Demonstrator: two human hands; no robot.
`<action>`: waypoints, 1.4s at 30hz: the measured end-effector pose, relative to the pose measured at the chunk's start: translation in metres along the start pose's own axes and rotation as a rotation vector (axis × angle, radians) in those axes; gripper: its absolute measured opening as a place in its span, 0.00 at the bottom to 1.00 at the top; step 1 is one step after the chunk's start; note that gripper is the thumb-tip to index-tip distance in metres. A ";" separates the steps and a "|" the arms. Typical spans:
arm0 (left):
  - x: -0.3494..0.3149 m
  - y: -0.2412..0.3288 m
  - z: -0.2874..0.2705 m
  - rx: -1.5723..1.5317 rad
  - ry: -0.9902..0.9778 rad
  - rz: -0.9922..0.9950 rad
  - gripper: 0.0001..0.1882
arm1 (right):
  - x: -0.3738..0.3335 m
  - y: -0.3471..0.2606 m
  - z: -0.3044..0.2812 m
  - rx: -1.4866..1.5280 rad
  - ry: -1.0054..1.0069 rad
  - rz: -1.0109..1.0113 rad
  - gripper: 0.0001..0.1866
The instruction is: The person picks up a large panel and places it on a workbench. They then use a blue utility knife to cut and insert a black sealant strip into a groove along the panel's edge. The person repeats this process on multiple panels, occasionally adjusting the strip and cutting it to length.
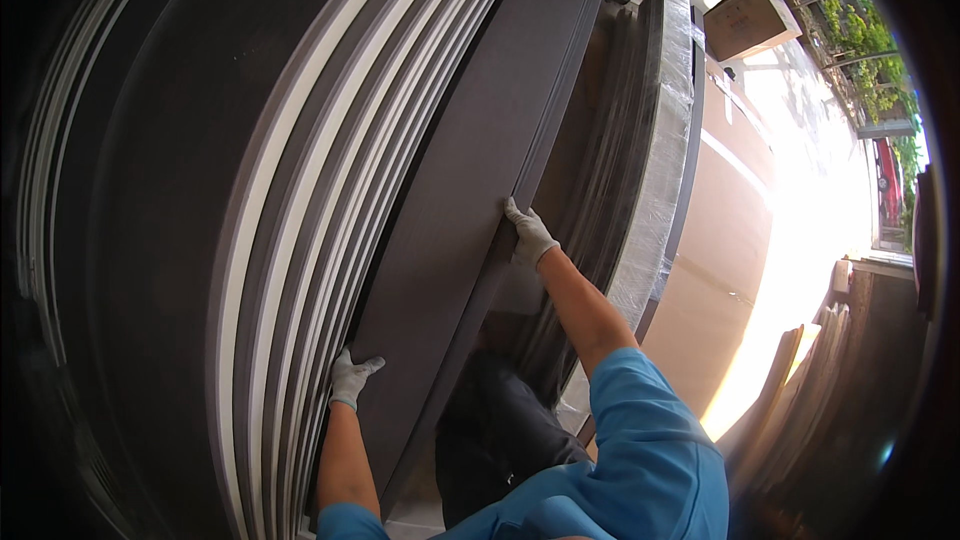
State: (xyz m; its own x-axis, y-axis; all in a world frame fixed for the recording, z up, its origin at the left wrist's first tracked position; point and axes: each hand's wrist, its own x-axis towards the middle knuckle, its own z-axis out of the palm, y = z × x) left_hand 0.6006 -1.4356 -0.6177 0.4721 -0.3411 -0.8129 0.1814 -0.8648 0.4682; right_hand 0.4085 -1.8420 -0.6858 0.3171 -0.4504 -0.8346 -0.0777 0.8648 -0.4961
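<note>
A long dark brown panel (455, 155) stretches away from me, tilted, between my two arms. My left hand (353, 380), in a pale work glove, grips its left edge near the close end, the thumb over the face and the fingers mostly hidden. Farther up, my right hand (530, 237), gloved alike, is closed around the right edge; the undersides of its fingers cannot be seen. Just left of the panel stands a row of dark panels with whitish edges (300, 200), close beside my left hand.
Right of my legs lies a plastic-wrapped stack of long panels (655, 160). Beyond it are flat brown cardboard sheets (720, 230) and a cardboard box (750, 22). Boards (805, 390) lean at the lower right. Another large dark panel (190, 140) stands at far left.
</note>
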 end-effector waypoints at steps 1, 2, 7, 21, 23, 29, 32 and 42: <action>0.002 -0.003 0.000 -0.091 -0.019 -0.014 0.42 | 0.000 -0.001 0.000 -0.007 0.011 0.005 0.59; 0.004 -0.006 0.000 -0.179 -0.031 -0.017 0.42 | 0.000 -0.002 0.000 -0.013 0.048 0.031 0.60; -0.009 -0.038 0.024 0.276 0.397 0.151 0.32 | -0.003 -0.007 0.008 -0.148 0.148 0.042 0.64; -0.170 -0.169 0.091 -1.817 0.730 -1.092 0.30 | 0.003 -0.026 0.000 -0.722 0.158 0.099 0.54; -0.169 -0.181 0.095 -1.888 0.644 -0.969 0.29 | -0.023 -0.042 0.025 -1.280 0.294 -0.073 0.36; -0.172 -0.204 0.103 -2.055 0.781 -1.066 0.31 | -0.154 -0.105 0.080 -1.661 0.113 -0.737 0.16; -0.164 -0.205 0.103 -1.981 0.899 -1.177 0.33 | -0.181 -0.078 0.093 -1.781 0.159 -0.674 0.18; -0.170 -0.232 0.088 -2.045 0.831 -1.200 0.37 | -0.283 0.149 0.092 -1.814 -0.451 -0.236 0.14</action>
State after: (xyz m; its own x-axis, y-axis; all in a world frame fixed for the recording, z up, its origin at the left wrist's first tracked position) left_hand 0.4022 -1.2094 -0.6188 -0.3941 0.3438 -0.8524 0.4515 0.8802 0.1462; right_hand 0.3945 -1.5653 -0.5014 0.6366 -0.1643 -0.7535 -0.6775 -0.5859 -0.4447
